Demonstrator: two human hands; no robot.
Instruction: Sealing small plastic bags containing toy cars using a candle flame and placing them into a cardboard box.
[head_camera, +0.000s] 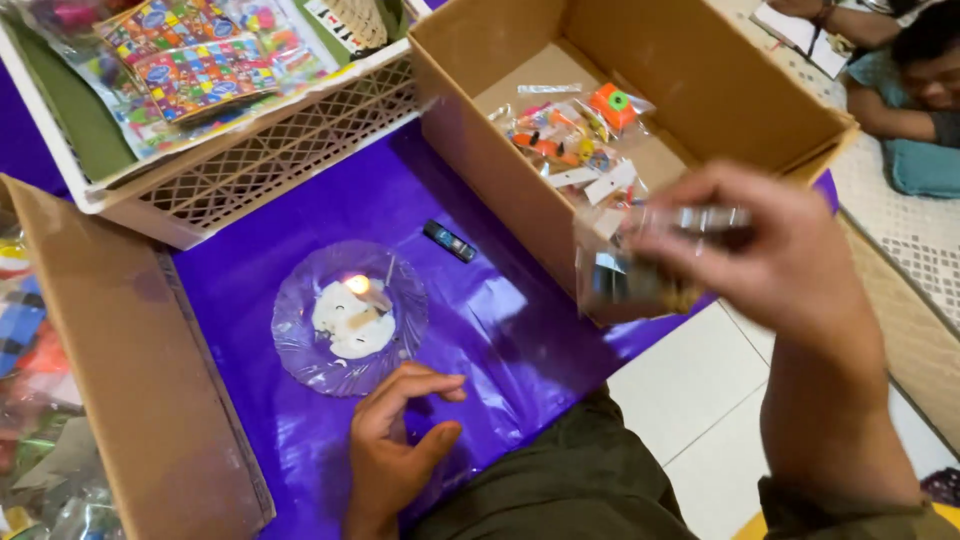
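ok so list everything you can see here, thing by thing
clear packet: one, see-through, blurred, held in the right hand over the box edge
cardboard box: one, brown, open, upper right
small toy packets: several, orange and mixed colours, inside that box
clear dish: one, see-through, on the sheet
candle: one, melted white wax, lit, in the dish
lighter: one, dark, on the sheet by the box
purple sheet: one, glossy, under everything
white crate: one, lattice sides, upper left, holding colourful printed sheets
second cardboard box: one, brown, left edge
another person: one, lying at top right
left hand: empty, fingers curled, on the sheet near the dish
right hand: raised, gripping the packet
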